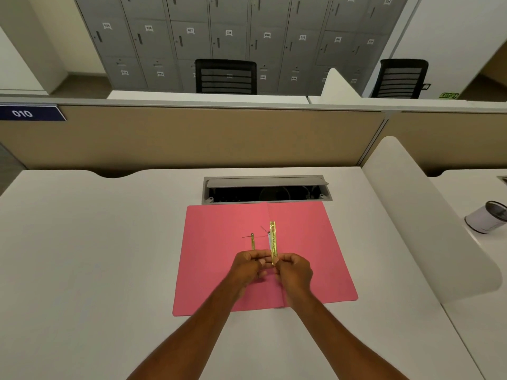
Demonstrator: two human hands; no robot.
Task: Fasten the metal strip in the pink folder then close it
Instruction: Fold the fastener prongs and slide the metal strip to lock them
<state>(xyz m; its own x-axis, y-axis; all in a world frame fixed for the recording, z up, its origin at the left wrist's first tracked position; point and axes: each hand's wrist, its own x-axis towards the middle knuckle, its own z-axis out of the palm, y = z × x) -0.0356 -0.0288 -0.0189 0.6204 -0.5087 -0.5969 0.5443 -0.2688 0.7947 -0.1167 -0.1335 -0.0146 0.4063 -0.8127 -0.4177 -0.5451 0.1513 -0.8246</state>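
The pink folder lies open and flat on the white desk. A gold metal strip runs along its centre fold, pointing away from me. A second, shorter gold prong lies just left of it, on the left flap. My left hand and my right hand meet over the fold. Both pinch the near end of the long strip between fingertips. The strip's near end is hidden by my fingers.
An open cable tray is set into the desk just beyond the folder. A white curved divider bounds the desk on the right, with a mesh pen cup behind it. A beige partition stands at the back.
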